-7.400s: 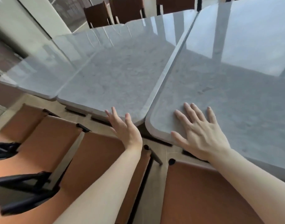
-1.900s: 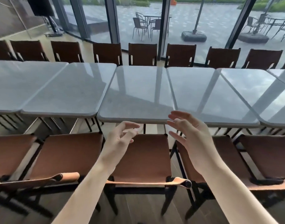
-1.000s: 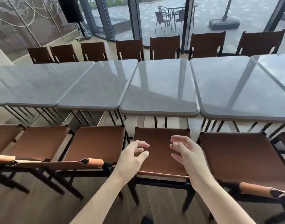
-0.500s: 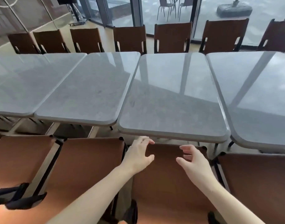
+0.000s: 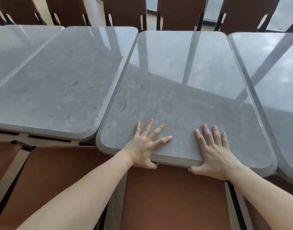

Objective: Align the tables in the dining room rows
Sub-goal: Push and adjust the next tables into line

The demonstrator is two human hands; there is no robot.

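Note:
A row of grey stone-look tables runs left to right. The middle table (image 5: 183, 90) is right in front of me, and its near edge sits closer to me than that of the left table (image 5: 59, 90). My left hand (image 5: 144, 146) and my right hand (image 5: 213, 153) both grip the middle table's near edge. The fingers lie spread flat on top and the thumbs are tucked under the rim. The right table (image 5: 275, 72) lies alongside it with a narrow seam between them.
A brown leather chair seat (image 5: 172, 196) is directly below my arms, with another seat (image 5: 56, 180) to its left. More brown chairs (image 5: 125, 12) line the far side of the tables. A further table (image 5: 8, 47) continues the row at far left.
I have leaned in over the tables. Both hands went from hovering below the middle table's near edge to gripping it, fingers on top.

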